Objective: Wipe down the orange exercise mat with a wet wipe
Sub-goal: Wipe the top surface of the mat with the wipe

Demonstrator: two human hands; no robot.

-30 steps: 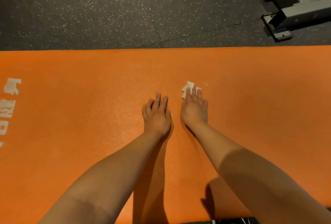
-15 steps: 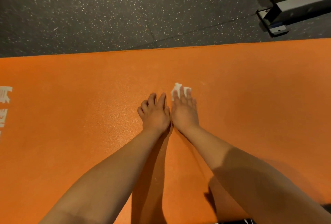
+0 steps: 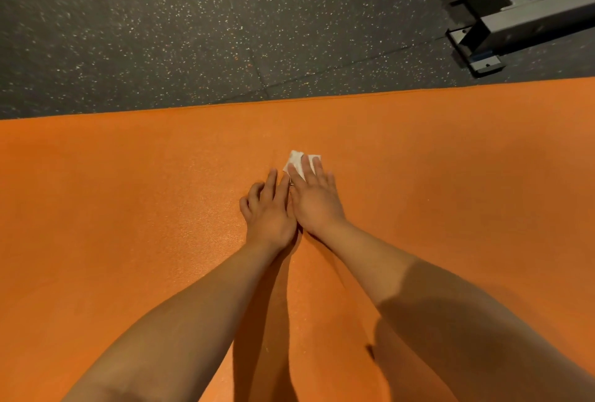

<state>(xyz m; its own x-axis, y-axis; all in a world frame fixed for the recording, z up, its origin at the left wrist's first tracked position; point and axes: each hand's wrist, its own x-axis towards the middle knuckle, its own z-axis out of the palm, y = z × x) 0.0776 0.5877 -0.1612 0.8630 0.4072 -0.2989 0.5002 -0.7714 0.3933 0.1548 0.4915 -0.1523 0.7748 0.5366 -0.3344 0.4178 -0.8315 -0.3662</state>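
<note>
Midway, we press the wipe (image 3: 297, 162) flat on the mat (image 3: 128, 208) under our right hand (image 3: 317, 202), fingers (image 3: 309, 170) straight; our left hand (image 3: 269, 211) rests empty alongside. Next we should sweep onward.

This looks like a gym. The floor is dark rubber floor (image 3: 161, 31) tiling flecked with pale and orange specks, with seams between the tiles. An orange exercise mat (image 3: 128, 208) lies on it, and the grey metal frame (image 3: 515, 18) of a machine stands at the far right on a bolted foot plate.
</note>
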